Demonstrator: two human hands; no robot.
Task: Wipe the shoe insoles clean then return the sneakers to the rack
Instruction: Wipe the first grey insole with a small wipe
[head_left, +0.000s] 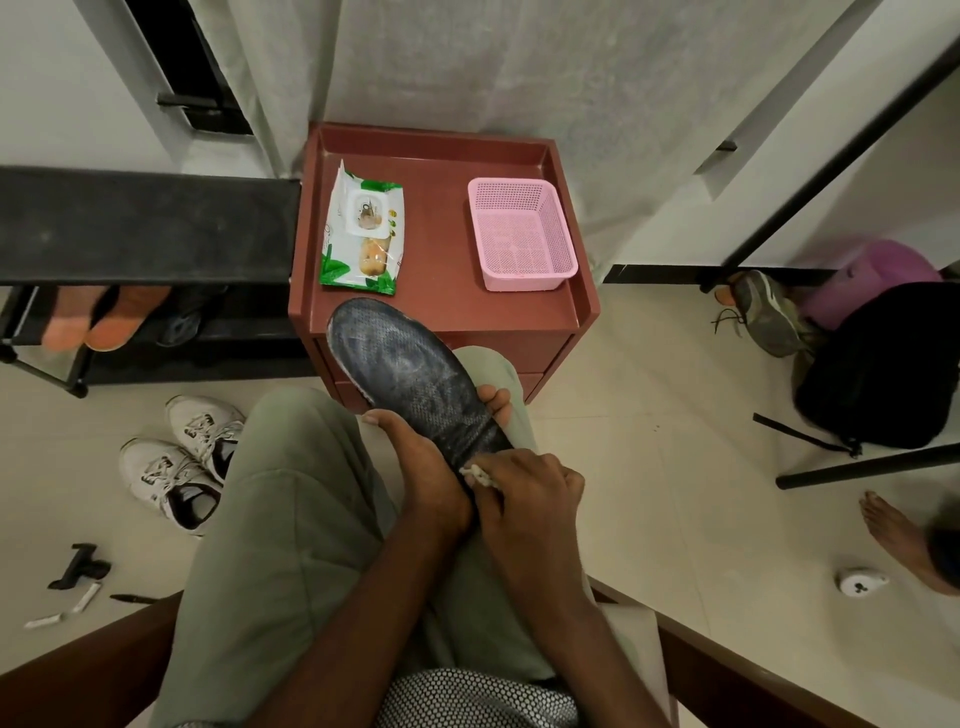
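Observation:
A dark, worn insole (410, 371) lies tilted over my knees, its toe end pointing toward the red cabinet. My left hand (423, 462) grips the insole's heel part, thumb on one edge and fingertips showing past the other edge. My right hand (524, 499) pinches a crumpled white wipe (479, 475) against the heel end of the insole. A pair of white sneakers (179, 460) stands on the floor to my left. The black shoe rack (140, 228) is at the left, with orange shoes on its lower shelf.
A red cabinet (582, 312) in front holds a wet-wipe pack (362, 236) and an empty pink basket (522, 234). A black backpack (883, 364) and a grey shoe (769, 312) lie at the right. Another person's bare foot (904, 540) is near a small white object (860, 582).

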